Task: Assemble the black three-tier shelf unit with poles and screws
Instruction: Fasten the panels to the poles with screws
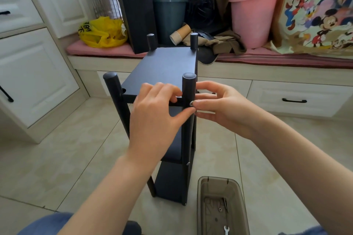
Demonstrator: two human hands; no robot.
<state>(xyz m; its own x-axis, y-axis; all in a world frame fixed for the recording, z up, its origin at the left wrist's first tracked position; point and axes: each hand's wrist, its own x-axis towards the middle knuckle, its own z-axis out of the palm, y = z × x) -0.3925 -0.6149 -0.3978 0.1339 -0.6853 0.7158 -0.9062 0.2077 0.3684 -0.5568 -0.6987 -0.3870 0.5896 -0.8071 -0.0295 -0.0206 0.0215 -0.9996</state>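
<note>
Here the tiled floor (66, 158) takes up most of the near view, and a long bench (229, 70) with a pink cushion (286, 57) runs across the far side. On the cushion stand a cartoon-print bag (321, 15) at the far right, a pink bucket (252, 17) left of it, a black tower (137, 11) and a yellow bag (103, 32) further left. The shelf unit (172, 181) stands upright on the floor in the middle, just before the bench, with all three boards sitting between four poles. Its top board (164, 66) is seen from above, with the pole tops rising past it at each corner. A brown tub (217, 178) sits on the floor at the near right, close beside the unit's foot, with a spanner (226, 232) and small hardware inside. The left hand (156, 112) holds the top board at its near edge, fingers curled over the board just left of the near right pole (188, 89), thumb stretched right to that pole. The right hand (219, 108) comes in from the right, its fingertips drawn together on a screw (191, 103), which is set against the side of this pole level with the top board. The left thumb tip touches just below the screw. A second screw head (188, 163) shows lower on the same pole, at the middle board
</note>
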